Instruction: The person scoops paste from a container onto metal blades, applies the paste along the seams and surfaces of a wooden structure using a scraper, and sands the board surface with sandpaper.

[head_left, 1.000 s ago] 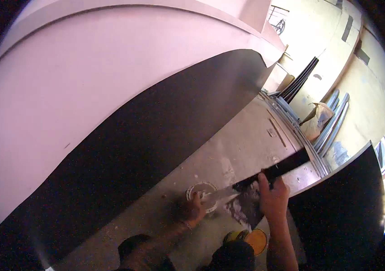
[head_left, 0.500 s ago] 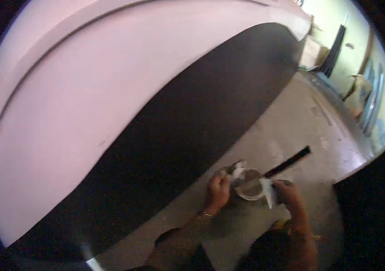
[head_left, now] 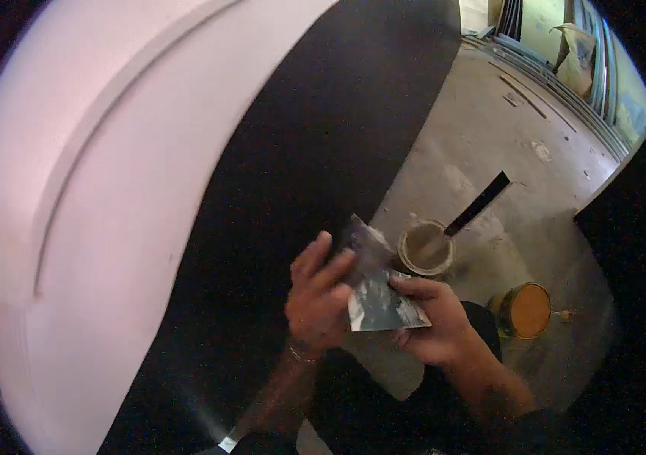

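Observation:
My right hand (head_left: 437,322) grips a flat, dark plate (head_left: 384,305) smeared with whitish paste, its thumb on the upper face. Close on the left, my left hand (head_left: 319,292) has its fingers spread and blurred against a second thin, smeared sheet (head_left: 365,244); whether it grips this sheet is unclear. Just beyond the hands stands a round bucket (head_left: 427,248) with a pasty rim. A long dark strip (head_left: 478,203) slants up and right out of it.
A can with an orange top (head_left: 529,311) stands on the floor at the right. A large white and black curved panel (head_left: 323,129) rises on the left. Long metal bars (head_left: 554,82) and a bag (head_left: 576,61) are by the far wall. A dark panel (head_left: 626,205) borders the right side.
The long dark strip has left my right hand and now leans in the bucket. My hands have come together around the smeared plates, left of the bucket. The view has shifted.

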Available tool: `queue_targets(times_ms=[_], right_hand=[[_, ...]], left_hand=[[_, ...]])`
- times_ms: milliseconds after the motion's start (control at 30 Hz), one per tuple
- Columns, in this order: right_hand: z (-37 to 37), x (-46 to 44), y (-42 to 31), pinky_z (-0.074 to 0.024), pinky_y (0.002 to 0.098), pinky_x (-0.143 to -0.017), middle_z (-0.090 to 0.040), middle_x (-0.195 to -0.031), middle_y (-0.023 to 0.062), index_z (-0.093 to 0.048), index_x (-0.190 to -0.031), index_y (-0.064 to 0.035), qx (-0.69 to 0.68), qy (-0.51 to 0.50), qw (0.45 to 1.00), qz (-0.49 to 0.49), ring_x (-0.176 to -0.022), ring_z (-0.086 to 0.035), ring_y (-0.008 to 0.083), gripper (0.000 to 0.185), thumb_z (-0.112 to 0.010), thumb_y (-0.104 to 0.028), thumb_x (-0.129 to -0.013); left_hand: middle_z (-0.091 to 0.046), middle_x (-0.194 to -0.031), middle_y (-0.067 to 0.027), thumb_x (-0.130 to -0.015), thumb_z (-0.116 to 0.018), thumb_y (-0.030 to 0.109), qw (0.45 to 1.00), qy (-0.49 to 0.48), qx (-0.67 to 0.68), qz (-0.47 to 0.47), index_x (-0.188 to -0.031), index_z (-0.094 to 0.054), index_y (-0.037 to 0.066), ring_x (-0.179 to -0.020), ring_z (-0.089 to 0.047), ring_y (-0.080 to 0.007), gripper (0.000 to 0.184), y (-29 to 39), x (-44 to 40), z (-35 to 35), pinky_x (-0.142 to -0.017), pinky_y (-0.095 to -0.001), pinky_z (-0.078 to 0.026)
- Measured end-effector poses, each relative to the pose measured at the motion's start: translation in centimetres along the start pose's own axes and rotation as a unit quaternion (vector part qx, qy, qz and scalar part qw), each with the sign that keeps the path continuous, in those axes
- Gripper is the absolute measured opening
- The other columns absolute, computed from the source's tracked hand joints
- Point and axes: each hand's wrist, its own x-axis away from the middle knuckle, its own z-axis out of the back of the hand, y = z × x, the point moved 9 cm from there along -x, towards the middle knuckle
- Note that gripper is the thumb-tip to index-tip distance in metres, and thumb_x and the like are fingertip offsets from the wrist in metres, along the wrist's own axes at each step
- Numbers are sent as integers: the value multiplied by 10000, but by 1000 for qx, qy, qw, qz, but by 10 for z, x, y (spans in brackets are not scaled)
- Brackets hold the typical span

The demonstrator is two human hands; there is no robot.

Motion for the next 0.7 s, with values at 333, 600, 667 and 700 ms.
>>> queue_targets(times_ms=[333,600,667,700], right_hand=[[-81,3,-20,-546,316,-618,-671,-975,121,-562,-1151,-8,59,-23,980,191,-790,-668,241,297,-497,-223,-955],[-126,19,50,-404,445,-1016,-521,-1282,187,-557,-1297,-97,771,-252,467,352,-1184,-518,374,371,-528,-112,-927],[-118,12,65,-397,489,-1018,-477,-1338,184,-540,-1321,-122,788,-307,416,334,-1235,-468,403,408,-552,-167,-916],[-110,6,68,-391,484,-1027,-482,-1337,177,-517,-1343,-130,806,-306,386,327,-1234,-469,404,467,-602,-181,-886]], left_hand=[[-665,-1131,-131,-883,-638,172,989,-80,17,-121,-992,-627,140,-1027,-653,-287,114,28,44,82,-986,-474,-406],[-624,-1130,-131,-927,-532,50,496,235,561,620,-1178,-537,16,-1041,-611,-237,253,-40,149,50,-942,-369,-473],[-610,-1159,-130,-918,-591,140,558,166,562,588,-1212,-532,31,-1076,-596,-237,319,-37,146,53,-950,-397,-467],[-605,-1173,-129,-856,-667,267,722,39,425,545,-1222,-529,36,-1087,-592,-246,455,-38,134,61,-986,-400,-444]])
